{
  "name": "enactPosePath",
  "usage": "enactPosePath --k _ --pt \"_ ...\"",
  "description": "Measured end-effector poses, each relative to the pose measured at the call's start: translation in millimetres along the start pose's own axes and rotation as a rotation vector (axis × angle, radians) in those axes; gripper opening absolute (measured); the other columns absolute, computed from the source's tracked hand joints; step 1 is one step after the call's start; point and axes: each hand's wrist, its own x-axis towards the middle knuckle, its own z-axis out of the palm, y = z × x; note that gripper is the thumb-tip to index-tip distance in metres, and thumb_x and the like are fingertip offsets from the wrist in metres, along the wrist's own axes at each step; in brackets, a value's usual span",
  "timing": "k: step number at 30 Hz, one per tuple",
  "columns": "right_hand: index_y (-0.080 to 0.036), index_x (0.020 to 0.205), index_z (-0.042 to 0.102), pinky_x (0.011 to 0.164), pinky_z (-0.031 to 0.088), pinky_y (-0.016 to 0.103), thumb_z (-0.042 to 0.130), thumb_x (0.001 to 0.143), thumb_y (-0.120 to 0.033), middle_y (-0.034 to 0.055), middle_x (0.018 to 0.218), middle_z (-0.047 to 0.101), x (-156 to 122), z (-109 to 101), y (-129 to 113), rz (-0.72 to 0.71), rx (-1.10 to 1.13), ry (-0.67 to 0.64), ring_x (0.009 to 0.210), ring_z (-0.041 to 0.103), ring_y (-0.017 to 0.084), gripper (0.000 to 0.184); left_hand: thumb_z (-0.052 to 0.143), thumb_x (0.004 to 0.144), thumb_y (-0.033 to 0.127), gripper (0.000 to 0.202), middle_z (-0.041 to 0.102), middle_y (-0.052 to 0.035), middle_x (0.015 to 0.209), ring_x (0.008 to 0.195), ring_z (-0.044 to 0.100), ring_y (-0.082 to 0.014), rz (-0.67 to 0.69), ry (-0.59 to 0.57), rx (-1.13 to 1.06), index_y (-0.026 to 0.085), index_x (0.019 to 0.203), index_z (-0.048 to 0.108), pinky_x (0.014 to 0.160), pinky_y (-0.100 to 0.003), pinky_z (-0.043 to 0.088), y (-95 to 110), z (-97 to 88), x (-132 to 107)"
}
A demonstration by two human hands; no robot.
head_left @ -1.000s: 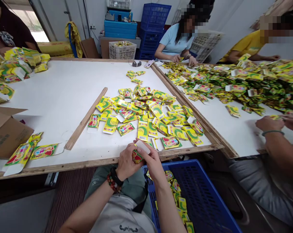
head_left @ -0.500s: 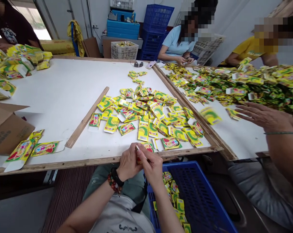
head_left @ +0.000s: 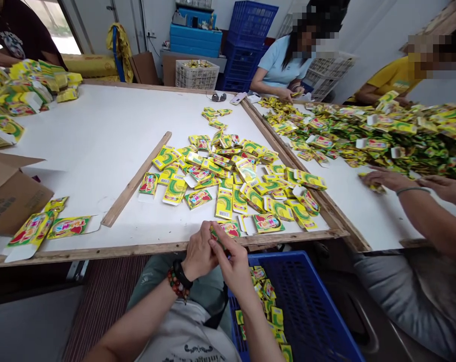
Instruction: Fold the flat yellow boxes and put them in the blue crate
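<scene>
My left hand (head_left: 201, 253), with a black band and a beaded bracelet at the wrist, is closed around a small candy box (head_left: 213, 234) at the table's front edge. My right hand (head_left: 233, 261) is closed on the same box from the other side, its thumb and index finger near the top. Most of this box is hidden by my fingers. Just beyond my hands lies a heap of yellow and green candy boxes (head_left: 224, 198), some with white end flaps standing open. A blue crate (head_left: 307, 301) below the table edge, right of my lap, holds several similar boxes.
Wooden strips (head_left: 136, 178) border the heap. An open cardboard carton (head_left: 14, 201) stands at the left. Right of the divider, a co-worker's hands (head_left: 386, 178) are at a large pile of boxes (head_left: 412, 130). Sunglasses (head_left: 218, 97) and a phone (head_left: 238, 98) lie at the back.
The box that was blurred in mid-air on the right now lies at the right edge of my heap. The co-worker's hand has lowered onto another box. My fingers have shifted slightly on mine.
</scene>
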Motion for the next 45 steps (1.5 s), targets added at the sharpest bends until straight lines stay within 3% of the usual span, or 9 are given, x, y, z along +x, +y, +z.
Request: enactPosePath --k 6,11,15,20,23,27,33,38,45 --pt "-0.022 0.109 0.072 0.088 0.055 0.04 0.057 0.085 -0.033 0.0091 0.109 0.073 -27.1 -49.2 9.6 0.069 -0.248 0.154 0.1 0.069 0.028 0.031 0.066 0.075 0.051 0.064 0.055 -0.0124 0.124 0.116 0.052 -0.0288 0.221 -0.275 0.031 0.02 0.126 0.043 0.098 -0.043 0.046 -4.1 -61.0 37.5" --pt "-0.015 0.104 0.075 0.083 0.053 0.054 0.054 0.082 -0.039 0.0195 0.115 0.069 -54.0 -114.8 42.4 0.309 -0.723 0.227 0.102 0.066 0.041 0.039 0.061 0.081 0.047 0.066 0.052 -0.0243 0.125 0.117 0.052 -0.0359 -0.327 -0.073 0.578 0.005 0.128 0.04 0.096 -0.046 0.043 -47.0 -115.6 98.5" --pt "-0.017 0.128 0.06 0.098 0.046 0.054 0.055 0.085 -0.037 0.0179 0.132 0.058 -39.6 -87.3 48.0 0.049 -0.719 0.133 0.125 0.051 0.036 0.047 0.066 0.076 0.034 0.057 0.059 -0.0209 0.115 0.103 0.061 -0.0336 -0.415 -0.177 0.677 0.007 0.122 0.047 0.084 -0.039 0.049 -51.1 -126.8 112.2" --pt "-0.021 0.146 0.035 0.109 0.035 0.052 0.048 0.09 -0.017 0.0136 0.147 0.043 -0.1 -12.1 15.4 -0.353 -0.529 -0.01 0.14 0.033 0.028 0.057 0.058 0.079 0.036 0.026 0.064 -0.0098 0.097 0.093 0.063 -0.0268 -0.137 -0.328 0.428 0.017 0.097 0.062 0.083 -0.036 0.049 7.4 -137.3 66.9" --pt "-0.025 0.147 0.032 0.106 0.04 0.049 0.043 0.088 -0.009 0.0101 0.138 0.054 9.8 12.1 7.7 -0.444 -0.364 -0.132 0.128 0.05 0.025 0.062 0.061 0.073 0.026 0.021 0.061 -0.005 0.095 0.087 0.061 -0.0211 -0.084 -0.283 0.193 0.019 0.092 0.06 0.079 -0.032 0.05 34.3 -123.8 38.3" --pt "-0.025 0.138 0.047 0.083 0.056 0.037 0.049 0.086 -0.02 0.0085 0.118 0.069 -0.1 20.6 27.7 -0.095 0.026 0.008 0.101 0.067 0.023 0.053 0.069 0.069 0.031 0.062 0.057 -0.0105 0.113 0.097 0.06 -0.024 -0.242 0.146 -0.048 0.018 0.123 0.041 0.083 -0.038 0.051 32.1 -71.4 19.5" --pt "-0.023 0.11 0.07 0.08 0.056 0.042 0.057 0.075 -0.041 0.0078 0.105 0.074 -13.4 7.3 42.2 0.266 0.601 0.081 0.094 0.069 0.027 0.042 0.065 0.07 0.026 0.072 0.057 -0.0153 0.118 0.1 0.064 -0.0272 -0.2 0.251 -0.093 0.018 0.13 0.026 0.083 -0.043 0.053 15.0 -7.8 0.6" --pt "-0.02 0.095 0.074 0.078 0.055 0.04 0.061 0.076 -0.046 0.0075 0.091 0.076 -1.0 2.9 15.0 0.421 0.754 0.11 0.087 0.069 0.027 0.035 0.063 0.068 0.023 0.071 0.055 -0.0153 0.122 0.11 0.061 -0.0288 0.086 0.368 -0.051 0.019 0.129 0.027 0.088 -0.045 0.053 5.7 0.0 -5.6" --pt "-0.024 0.093 0.067 0.072 0.051 0.026 0.076 0.06 -0.02 -0.002 0.083 0.071 9.7 -15.1 -5.1 0.478 0.787 -0.049 0.076 0.065 0.017 0.035 0.06 0.065 0.017 0.067 0.05 -0.0141 0.128 0.114 0.058 -0.0277 0.335 0.297 -0.098 0.025 0.123 0.027 0.084 -0.045 0.055 2.8 -5.4 -0.7"
